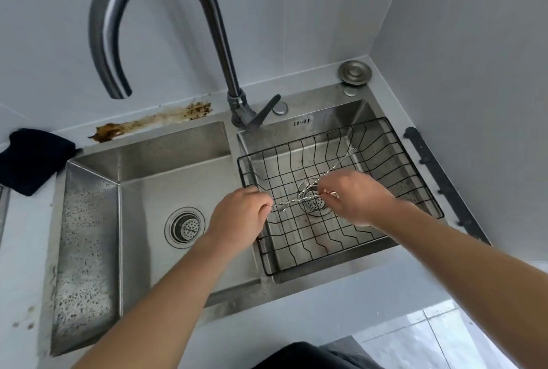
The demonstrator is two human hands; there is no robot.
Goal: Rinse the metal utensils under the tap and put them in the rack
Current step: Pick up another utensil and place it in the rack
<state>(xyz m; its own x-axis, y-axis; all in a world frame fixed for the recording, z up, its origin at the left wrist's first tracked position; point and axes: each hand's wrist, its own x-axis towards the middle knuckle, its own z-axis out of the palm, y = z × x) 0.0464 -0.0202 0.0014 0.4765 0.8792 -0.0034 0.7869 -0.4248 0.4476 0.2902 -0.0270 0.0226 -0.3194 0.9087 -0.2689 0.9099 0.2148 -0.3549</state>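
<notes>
My left hand (240, 214) pinches the near end of a thin twisted metal utensil (286, 203), which reaches right over the black wire rack (394, 143). My right hand (358, 196) is shut on a slim metal fork (341, 162); its tines point to the far right, just above the rack wires. A short metal tip shows at my right fingertips. Both utensils cross above the right basin's drain (314, 205). I cannot tell whether they touch the rack. The rack sits in the right basin. No water comes from the grey tap (225, 51).
The tap's spout curves high over the left basin (166, 191), which has its own drain (185, 226). The tap lever (267, 112) points right. A dark cloth (32, 158) lies on the counter at left. Brown stains mark the back ledge. Walls close in behind and at right.
</notes>
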